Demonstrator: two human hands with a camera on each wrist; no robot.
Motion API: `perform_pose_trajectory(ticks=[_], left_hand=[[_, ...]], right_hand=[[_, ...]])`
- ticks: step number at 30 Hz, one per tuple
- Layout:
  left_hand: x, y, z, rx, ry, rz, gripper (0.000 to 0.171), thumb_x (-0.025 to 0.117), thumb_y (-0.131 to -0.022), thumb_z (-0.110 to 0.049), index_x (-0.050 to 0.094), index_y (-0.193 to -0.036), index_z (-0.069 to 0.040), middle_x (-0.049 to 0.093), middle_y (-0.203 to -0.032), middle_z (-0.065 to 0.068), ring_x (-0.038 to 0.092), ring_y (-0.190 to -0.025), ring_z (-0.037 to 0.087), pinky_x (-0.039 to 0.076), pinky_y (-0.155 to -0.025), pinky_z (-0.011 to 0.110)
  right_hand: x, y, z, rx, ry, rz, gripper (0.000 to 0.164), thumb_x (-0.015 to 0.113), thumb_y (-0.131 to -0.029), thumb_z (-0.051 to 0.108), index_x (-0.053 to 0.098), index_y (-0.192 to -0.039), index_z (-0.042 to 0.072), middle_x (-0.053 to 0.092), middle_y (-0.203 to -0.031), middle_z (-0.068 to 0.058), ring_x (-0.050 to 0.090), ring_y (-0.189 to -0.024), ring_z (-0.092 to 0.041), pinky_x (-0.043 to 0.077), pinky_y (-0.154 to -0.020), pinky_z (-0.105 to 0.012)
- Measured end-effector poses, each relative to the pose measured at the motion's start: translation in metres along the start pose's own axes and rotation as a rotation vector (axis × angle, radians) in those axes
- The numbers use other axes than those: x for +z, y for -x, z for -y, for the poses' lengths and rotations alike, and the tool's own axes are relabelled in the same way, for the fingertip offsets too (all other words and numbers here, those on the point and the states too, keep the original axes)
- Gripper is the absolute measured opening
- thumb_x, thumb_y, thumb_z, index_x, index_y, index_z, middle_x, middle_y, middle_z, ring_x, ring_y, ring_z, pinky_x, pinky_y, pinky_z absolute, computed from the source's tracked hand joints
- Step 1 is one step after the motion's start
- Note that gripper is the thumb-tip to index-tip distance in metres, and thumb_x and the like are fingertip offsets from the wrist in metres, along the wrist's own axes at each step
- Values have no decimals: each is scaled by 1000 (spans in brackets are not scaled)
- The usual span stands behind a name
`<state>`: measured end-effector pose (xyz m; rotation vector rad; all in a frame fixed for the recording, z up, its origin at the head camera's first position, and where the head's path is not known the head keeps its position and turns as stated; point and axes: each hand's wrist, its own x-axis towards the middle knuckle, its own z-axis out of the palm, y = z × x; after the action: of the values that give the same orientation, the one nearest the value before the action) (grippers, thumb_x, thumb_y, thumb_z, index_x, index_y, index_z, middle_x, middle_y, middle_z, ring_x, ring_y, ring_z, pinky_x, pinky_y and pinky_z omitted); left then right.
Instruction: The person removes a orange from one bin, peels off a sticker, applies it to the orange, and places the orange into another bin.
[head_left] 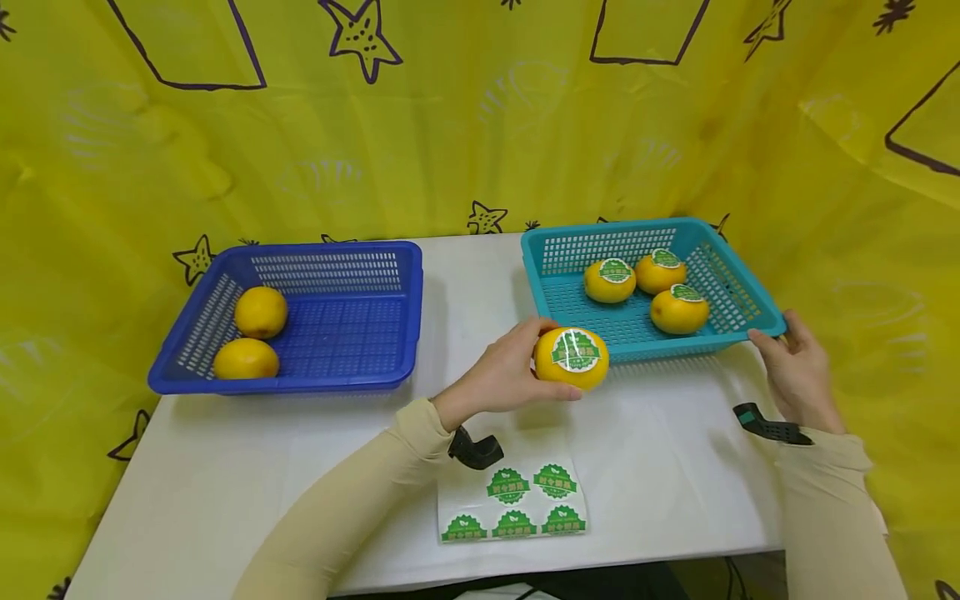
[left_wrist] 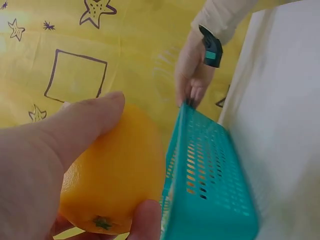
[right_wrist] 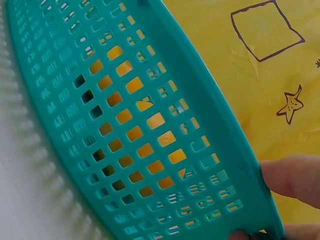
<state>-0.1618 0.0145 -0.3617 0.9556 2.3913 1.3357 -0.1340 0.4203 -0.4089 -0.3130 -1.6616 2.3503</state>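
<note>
My left hand (head_left: 506, 371) grips an orange (head_left: 558, 377) that bears a round green-and-white sticker (head_left: 576, 350), just in front of the teal basket's near wall. In the left wrist view, thumb and fingers wrap the orange (left_wrist: 117, 172), its stem end showing. At the near right corner of the teal basket (head_left: 761, 312), my right hand (head_left: 798, 371) pinches the rim between thumb and fingers. Inside that basket lie three stickered oranges (head_left: 678, 312). The right wrist view shows the basket's slotted wall (right_wrist: 115, 150) with orange fruit behind it, and the thumb (right_wrist: 295, 177) on the rim.
A blue basket (head_left: 345, 387) on the left contains two oranges (head_left: 247, 358) with no sticker visible. Near the table's front edge lies a sheet of green stickers (head_left: 513, 504), partly under the left forearm. A yellow patterned curtain (head_left: 450, 125) hangs behind the white table (head_left: 660, 467).
</note>
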Motion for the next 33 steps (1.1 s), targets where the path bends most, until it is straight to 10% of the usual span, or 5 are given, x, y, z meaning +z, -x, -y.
perform_pose_trajectory(ticks=[7,15,26,33], left_hand=[[-2,-43,-18,28,0,-22,80,81,-77,-47,41,-134,-9,50,-120,-1,52,-99,11,47,-84,24],[3,-100,-21,-43,-102,-13,84,80,-78,-48,38,-137,-5,50,-117,3,51,-99,13,47,-78,19],[10,-161,-9,-282,-345,52,90,75,-81,-50,32,-143,0,53,-125,10,54,-106,21,45,-90,32],[1,-177,-1,-428,-501,95,91,74,-84,-45,29,-146,2,48,-134,15,52,-116,28,45,-96,34]], right_hand=[[3,0,-3,-68,-144,-68,88,54,-92,-13,-4,-155,6,-4,-161,-7,34,-132,-8,42,-90,-13],[4,-2,-2,-78,2,-92,83,54,-94,-9,-2,-155,4,-4,-161,-8,9,-144,-13,38,-91,-10],[8,2,-3,-94,16,-136,80,53,-95,-9,1,-154,1,0,-161,-13,12,-144,-15,37,-92,-10],[9,3,-3,-100,0,-128,80,53,-94,-9,1,-154,0,0,-160,-15,13,-144,-16,38,-92,-11]])
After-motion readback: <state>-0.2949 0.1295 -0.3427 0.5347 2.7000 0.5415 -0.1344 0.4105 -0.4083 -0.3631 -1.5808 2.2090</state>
